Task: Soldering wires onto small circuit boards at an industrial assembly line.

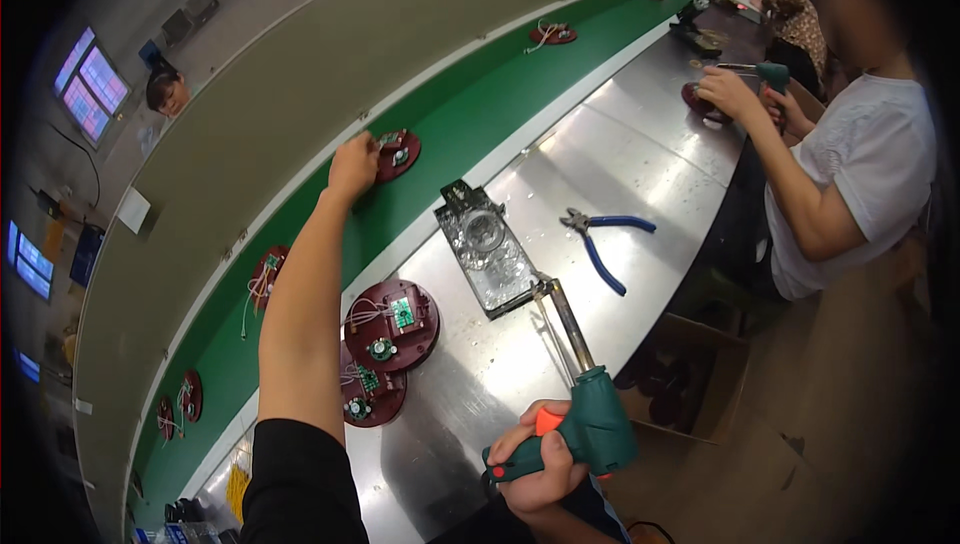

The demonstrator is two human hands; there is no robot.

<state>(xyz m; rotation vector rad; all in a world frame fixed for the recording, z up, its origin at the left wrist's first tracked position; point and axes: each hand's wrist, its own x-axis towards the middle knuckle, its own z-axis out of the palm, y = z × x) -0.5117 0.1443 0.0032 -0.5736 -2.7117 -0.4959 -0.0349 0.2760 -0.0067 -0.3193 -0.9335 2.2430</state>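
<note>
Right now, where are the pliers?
In the head view, the pliers lie right of centre on the metal table, just right of the black tray, with the green soldering gun nearer the lower edge.

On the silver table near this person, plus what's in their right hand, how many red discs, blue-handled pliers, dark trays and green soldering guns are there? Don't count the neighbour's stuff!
Dark red discs, one overlapping the other: 2
Blue-handled pliers: 1
Dark tray: 1
Green soldering gun, in the right hand: 1
Total: 5
</note>
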